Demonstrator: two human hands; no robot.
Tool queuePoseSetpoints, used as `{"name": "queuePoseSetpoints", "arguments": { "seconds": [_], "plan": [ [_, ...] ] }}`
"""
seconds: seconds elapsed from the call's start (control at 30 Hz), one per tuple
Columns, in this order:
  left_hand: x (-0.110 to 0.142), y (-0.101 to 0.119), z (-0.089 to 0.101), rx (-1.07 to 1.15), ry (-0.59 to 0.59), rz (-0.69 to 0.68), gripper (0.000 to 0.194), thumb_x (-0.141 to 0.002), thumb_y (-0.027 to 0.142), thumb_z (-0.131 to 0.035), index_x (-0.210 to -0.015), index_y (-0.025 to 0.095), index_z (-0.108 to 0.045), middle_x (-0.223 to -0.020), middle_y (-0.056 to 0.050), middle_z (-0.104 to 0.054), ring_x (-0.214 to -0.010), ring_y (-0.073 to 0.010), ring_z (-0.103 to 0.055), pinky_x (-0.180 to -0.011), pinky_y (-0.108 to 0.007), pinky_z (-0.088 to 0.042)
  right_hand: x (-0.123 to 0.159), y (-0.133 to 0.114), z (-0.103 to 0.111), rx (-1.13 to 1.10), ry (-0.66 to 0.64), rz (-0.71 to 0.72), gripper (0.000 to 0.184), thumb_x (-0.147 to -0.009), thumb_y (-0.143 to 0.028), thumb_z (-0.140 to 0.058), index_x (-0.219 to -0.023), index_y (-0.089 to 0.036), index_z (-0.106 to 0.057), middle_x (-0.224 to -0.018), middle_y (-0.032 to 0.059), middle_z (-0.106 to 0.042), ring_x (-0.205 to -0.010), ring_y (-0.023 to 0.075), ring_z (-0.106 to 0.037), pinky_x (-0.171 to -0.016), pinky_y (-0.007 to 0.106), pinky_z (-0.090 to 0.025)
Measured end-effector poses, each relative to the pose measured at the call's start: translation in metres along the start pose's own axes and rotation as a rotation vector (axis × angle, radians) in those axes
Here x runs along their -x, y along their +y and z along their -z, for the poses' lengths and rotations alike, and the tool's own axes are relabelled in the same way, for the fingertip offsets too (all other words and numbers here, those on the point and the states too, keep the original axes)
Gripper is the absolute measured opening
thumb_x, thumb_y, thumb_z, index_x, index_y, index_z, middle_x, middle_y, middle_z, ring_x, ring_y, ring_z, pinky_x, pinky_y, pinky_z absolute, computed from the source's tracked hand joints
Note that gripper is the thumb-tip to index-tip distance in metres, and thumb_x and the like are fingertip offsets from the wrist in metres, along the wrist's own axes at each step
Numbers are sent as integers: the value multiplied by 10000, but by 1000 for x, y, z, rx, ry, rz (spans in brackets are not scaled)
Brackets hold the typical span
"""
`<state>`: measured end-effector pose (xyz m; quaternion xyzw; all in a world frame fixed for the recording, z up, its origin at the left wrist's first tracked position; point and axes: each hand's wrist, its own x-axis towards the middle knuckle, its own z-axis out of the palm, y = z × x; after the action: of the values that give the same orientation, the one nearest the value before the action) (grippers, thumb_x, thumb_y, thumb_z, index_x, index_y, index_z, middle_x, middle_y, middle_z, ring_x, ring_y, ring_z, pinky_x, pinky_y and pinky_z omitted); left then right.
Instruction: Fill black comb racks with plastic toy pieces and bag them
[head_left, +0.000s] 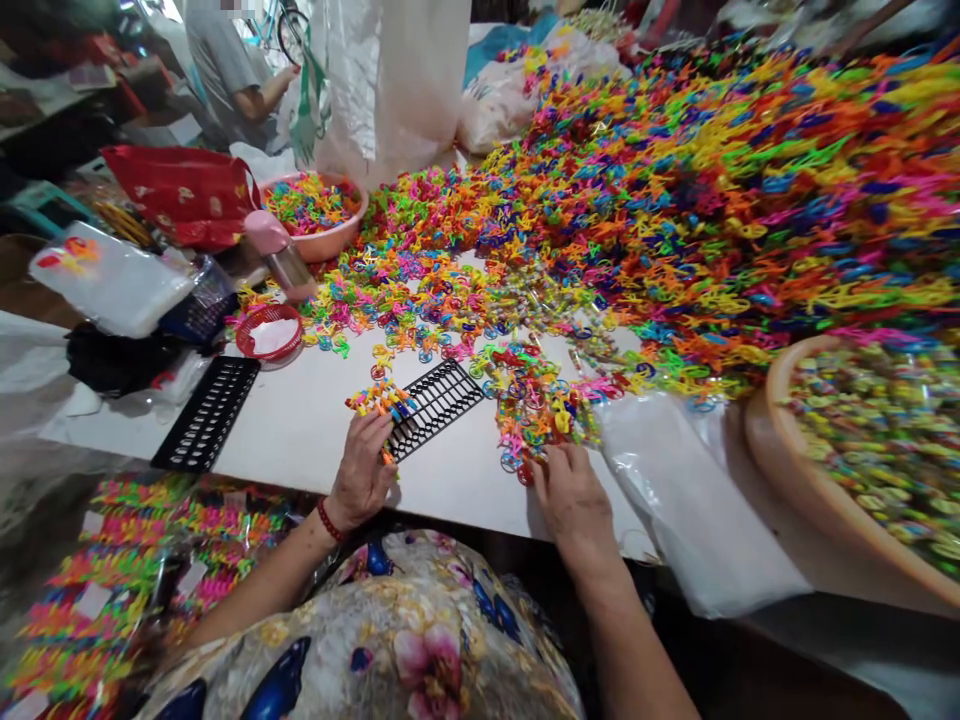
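Note:
My left hand (361,470) is closed at the near left end of a black slotted plastic rack (442,408), which lies slanted on the white tabletop. Small bright plastic toy pieces (386,398) fill the slots at that end, right by my fingers. The slots farther right hold no pieces. My right hand (576,500) has its fingers bent and drawn together at the near edge of a loose heap of small plastic toys (536,405). A red ringed piece (525,472) is at those fingertips; what they pinch is mostly hidden.
A second black rack (206,415) lies left. Behind are a red basket (271,335), a pink-lidded bottle (281,255) and a tub of pieces (330,240). Huge toy heaps (712,220) cover the back right. Clear plastic bags (690,490) and a large basin (772,420) stand right.

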<state>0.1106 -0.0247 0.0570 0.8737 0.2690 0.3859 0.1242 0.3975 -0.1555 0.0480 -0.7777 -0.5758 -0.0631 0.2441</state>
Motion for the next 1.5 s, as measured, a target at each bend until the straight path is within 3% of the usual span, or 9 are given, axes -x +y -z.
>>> {"name": "queuePoseSetpoints", "arguments": {
  "seconds": [0.13,0.3,0.4,0.53,0.63,0.9,1.17,1.33,1.5],
  "plan": [
    [-6,0,-5,-91,-53,10,577,-917,251,-520,-1464,181,-351,-1407,-164,-509,-1396,-313,-379,-1158,-620,-261,-2,11,-5,79,-36,44,131,-900,-187,-503,-870,-178,-631,-836,91,-555,-690,206,-510,-611,314,-415],
    [-15,-13,11,-99,-147,-13,538,-904,216,-520,-1428,204,-400,-1369,-134,-558,-1381,-284,-416,-1168,-601,-263,-6,-9,-5,-138,-31,19,169,-920,-208,-471,-987,-190,-625,-890,101,-619,-789,226,-580,-688,324,-458],
    [-17,-25,20,-69,-180,-71,569,-921,286,-532,-1457,207,-360,-1371,-145,-555,-1374,-283,-431,-1163,-596,-277,-12,-32,-9,-433,-144,4,210,-945,-254,-438,-1055,-195,-607,-928,94,-667,-821,222,-627,-718,329,-502],
    [-13,-35,19,-17,-58,-114,596,-970,399,-430,-1507,185,-283,-1423,-187,-496,-1378,-282,-430,-1131,-561,-349,-25,-78,-30,-857,-399,-45,203,-945,-328,-490,-1033,-201,-620,-862,43,-687,-753,185,-643,-678,294,-526],
    [-11,-37,16,-38,-38,-116,504,-991,303,-345,-1482,192,-356,-1375,-161,-557,-1377,-260,-434,-1145,-558,-324,-34,-111,-49,-981,-407,4,187,-912,-353,-562,-952,-203,-667,-893,49,-693,-814,195,-645,-726,308,-527],
    [-10,-41,18,-32,-68,-100,525,-982,291,-374,-1493,172,-356,-1409,-167,-540,-1399,-261,-406,-1154,-548,-310,-52,-149,-77,-966,-417,145,183,-943,-310,-516,-906,-196,-654,-828,39,-675,-715,172,-588,-655,268,-472],
    [-5,-44,10,-11,-49,-99,566,-1007,381,-336,-1524,153,-300,-1436,-187,-501,-1415,-280,-374,-1141,-540,-337,-57,-145,-78,-889,-480,318,192,-959,-220,-462,-814,-191,-585,-791,28,-612,-712,153,-530,-682,259,-413],
    [-5,-46,6,-20,-52,-79,584,-1013,411,-313,-1544,177,-254,-1464,-168,-478,-1423,-274,-356,-1151,-527,-320,-65,-140,-92,-815,-516,421,142,-912,-164,-498,-799,-184,-582,-776,33,-594,-715,164,-517,-683,272,-404],
    [-8,-42,9,-102,-77,-85,541,-1016,371,-299,-1534,215,-285,-1535,-156,-382,-1425,-277,-342,-1146,-526,-288,-65,-140,-100,-845,-490,403,150,-917,-167,-516,-800,-185,-608,-796,34,-575,-734,166,-519,-687,273,-429]
  ]
}}
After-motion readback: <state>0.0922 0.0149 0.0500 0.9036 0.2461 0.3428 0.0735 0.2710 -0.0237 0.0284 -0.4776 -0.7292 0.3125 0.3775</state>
